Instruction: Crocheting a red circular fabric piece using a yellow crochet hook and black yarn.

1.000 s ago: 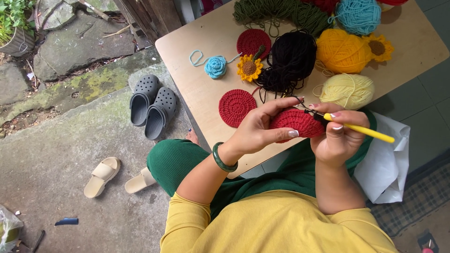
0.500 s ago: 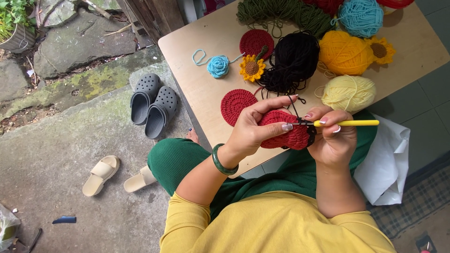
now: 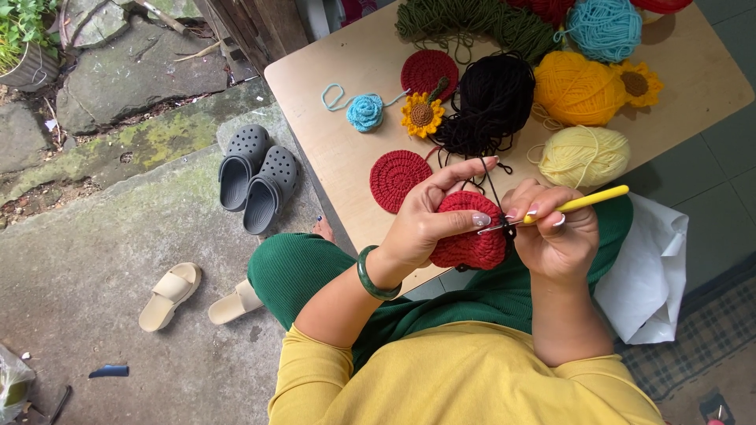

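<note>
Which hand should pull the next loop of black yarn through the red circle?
Probably the right hand: it holds the yellow crochet hook, tip at the red crochet piece. The left hand grips that piece.

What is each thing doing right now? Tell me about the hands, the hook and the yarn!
Left hand: pinching the red crochet piece.
Right hand: gripping the yellow crochet hook, tip at the piece.
Black yarn: loose pile, strand running to the hook.
Red crochet circle: lying flat on table.
</note>
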